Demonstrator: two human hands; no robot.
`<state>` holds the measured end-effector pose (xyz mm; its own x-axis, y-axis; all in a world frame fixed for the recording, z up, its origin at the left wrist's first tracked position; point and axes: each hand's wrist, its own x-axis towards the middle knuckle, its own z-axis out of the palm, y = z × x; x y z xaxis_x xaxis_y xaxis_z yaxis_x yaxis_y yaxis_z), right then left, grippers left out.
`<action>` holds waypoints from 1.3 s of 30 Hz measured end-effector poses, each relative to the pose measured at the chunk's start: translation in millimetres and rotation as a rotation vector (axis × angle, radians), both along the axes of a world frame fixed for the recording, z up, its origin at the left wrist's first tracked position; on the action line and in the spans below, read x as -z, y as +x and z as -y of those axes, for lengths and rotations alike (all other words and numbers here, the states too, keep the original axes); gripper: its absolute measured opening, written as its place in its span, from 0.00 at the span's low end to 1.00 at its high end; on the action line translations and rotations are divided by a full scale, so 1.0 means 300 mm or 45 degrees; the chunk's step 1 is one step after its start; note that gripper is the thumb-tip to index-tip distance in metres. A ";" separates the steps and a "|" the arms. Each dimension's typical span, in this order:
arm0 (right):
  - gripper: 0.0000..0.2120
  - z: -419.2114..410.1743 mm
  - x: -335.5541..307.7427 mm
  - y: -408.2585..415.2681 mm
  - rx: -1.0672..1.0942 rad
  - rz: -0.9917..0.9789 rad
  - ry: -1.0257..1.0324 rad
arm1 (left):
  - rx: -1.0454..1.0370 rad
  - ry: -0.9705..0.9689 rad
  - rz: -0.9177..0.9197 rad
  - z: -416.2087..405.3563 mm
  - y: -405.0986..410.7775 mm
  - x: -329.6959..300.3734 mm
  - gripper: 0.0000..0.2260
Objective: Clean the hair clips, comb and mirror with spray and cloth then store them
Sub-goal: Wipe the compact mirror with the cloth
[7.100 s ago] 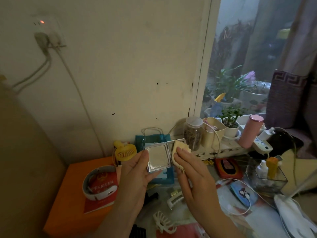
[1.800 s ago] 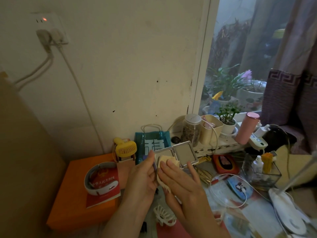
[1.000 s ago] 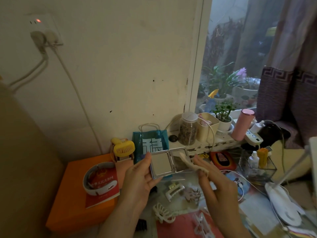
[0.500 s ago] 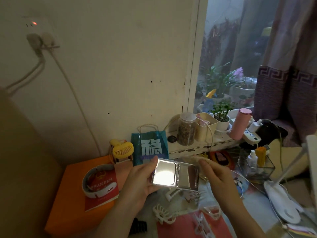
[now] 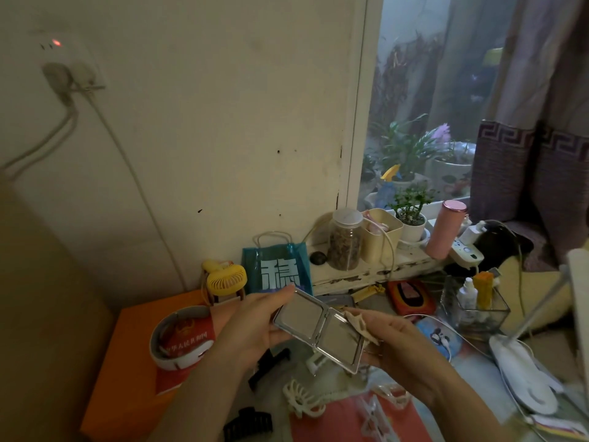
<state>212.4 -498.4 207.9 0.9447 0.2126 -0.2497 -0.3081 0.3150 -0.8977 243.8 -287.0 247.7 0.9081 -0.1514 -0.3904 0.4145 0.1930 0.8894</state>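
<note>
The cream plastered wall (image 5: 207,122) fills most of what I see, with a white socket (image 5: 68,63) and its cords high on the left and a window (image 5: 424,100) with a purple patterned curtain (image 5: 535,122) on the right. Below the wall on the left sits a flat orange box (image 5: 127,362), and on it a red booklet (image 5: 188,342) ringed by a white neck band (image 5: 178,362).

My left hand (image 5: 251,327) grips the left leaf of the open silver folding mirror (image 5: 318,330), forefinger along its top edge and thumb under its lower edge. The mirror is lifted above the cluttered tabletop, both leaves spread wide and tilted down to the right. My right hand (image 5: 401,342) supports the right leaf from beneath while its fingers pinch a small crumpled cream cloth (image 5: 358,323) against that leaf's upper right edge.

Behind the mirror stand a teal gift bag (image 5: 277,269) with a white character and a small yellow handheld fan (image 5: 226,279). On the sill are a clear jar (image 5: 345,240) of dried bits, a beige tub (image 5: 382,234), a white-potted green plant (image 5: 411,215) and a pink tumbler (image 5: 446,228).

On the table beneath my hands lie a cream claw hair clip (image 5: 302,400), a black claw hair clip (image 5: 248,425), and a clear hair clip (image 5: 373,416) on a red sheet (image 5: 331,425).
</note>
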 end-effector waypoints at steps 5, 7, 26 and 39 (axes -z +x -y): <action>0.13 -0.018 0.001 0.010 0.030 -0.085 0.065 | -0.011 -0.080 -0.067 0.018 0.020 -0.017 0.13; 0.13 -0.034 0.008 0.013 0.109 -0.131 0.073 | -0.044 -0.167 -0.084 0.026 0.020 -0.022 0.13; 0.07 -0.136 0.004 -0.012 0.418 -0.186 0.281 | -0.172 -0.077 0.271 0.125 -0.109 0.086 0.11; 0.09 -0.139 -0.017 -0.039 0.457 -0.086 0.287 | 0.018 0.120 0.310 0.095 -0.108 0.064 0.10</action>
<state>200.8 -456.8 213.0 0.9519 -0.0701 -0.2983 -0.1991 0.5986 -0.7759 211.4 -315.5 228.4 0.9752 -0.1381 -0.1732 0.1878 0.1005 0.9771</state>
